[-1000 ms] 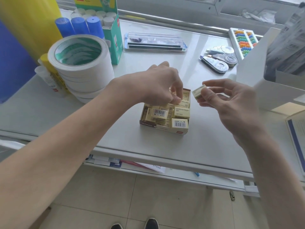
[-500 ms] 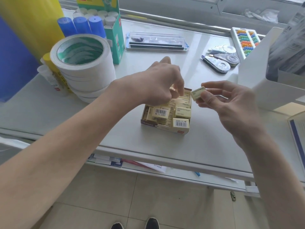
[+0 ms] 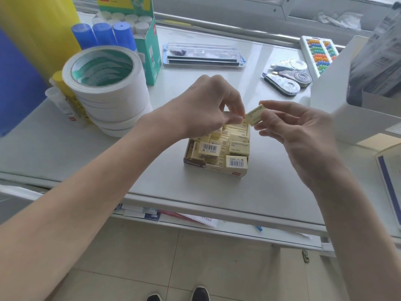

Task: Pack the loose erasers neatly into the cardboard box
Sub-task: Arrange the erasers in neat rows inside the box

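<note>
The right hand (image 3: 301, 137) is raised over the table (image 3: 271, 183), its fingers (image 3: 280, 105) loosely curled. Thumb and forefinger pinch one loose eraser (image 3: 255, 114) by its right end. The eraser is pale yellow, tilted, and held in the air just above the far right corner of the cardboard box (image 3: 208, 166).

The left hand (image 3: 204, 109) reaches in from the other side, its back towards the camera and its fingers (image 3: 236, 120) curled. Its thumb and forefinger are drawn together at the left end of the same eraser. They seem to touch that end, but it cannot be told whether they actually grip it. The eraser lies between the two hands.

Below them the open box stands on the table, near its front edge. It is nearly full of packed erasers (image 3: 238, 147), some flat, some on edge, and two show barcodes.

To the left stands a stack of tape rolls (image 3: 106, 88), with blue-capped glue sticks (image 3: 102, 34) behind it. Correction tape dispensers (image 3: 284, 84) and a small abacus (image 3: 320, 54) lie far right.
</note>
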`<state>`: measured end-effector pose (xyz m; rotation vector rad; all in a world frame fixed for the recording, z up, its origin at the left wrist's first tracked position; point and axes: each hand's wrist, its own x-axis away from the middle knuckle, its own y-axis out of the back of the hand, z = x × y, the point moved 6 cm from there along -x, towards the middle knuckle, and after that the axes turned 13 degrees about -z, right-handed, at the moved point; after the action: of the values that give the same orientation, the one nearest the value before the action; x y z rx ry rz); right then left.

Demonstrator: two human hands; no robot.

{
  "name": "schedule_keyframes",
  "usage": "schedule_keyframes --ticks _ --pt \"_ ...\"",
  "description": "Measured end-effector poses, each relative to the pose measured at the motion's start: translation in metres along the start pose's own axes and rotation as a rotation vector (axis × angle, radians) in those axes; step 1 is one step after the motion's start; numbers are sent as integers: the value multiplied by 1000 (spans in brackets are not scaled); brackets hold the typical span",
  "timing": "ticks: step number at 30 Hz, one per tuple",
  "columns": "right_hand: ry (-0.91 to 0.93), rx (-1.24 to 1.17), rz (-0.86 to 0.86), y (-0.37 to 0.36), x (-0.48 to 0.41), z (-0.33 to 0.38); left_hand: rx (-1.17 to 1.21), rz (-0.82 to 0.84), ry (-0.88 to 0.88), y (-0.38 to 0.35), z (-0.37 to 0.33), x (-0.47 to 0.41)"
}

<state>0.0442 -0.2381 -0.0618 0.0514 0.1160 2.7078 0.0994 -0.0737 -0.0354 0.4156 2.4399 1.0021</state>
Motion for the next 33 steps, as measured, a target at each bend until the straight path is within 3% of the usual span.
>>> schedule_keyframes --ticks 12,19,33 --pt "-17 70 28 -1 -5 4 -51 -46 -47 1 3 -2" --pt "22 232 121 -6 -6 0 -94 -53 -52 -4 4 -3" --pt "117 382 140 -15 -12 -1 -168 86 -17 -6 12 6"
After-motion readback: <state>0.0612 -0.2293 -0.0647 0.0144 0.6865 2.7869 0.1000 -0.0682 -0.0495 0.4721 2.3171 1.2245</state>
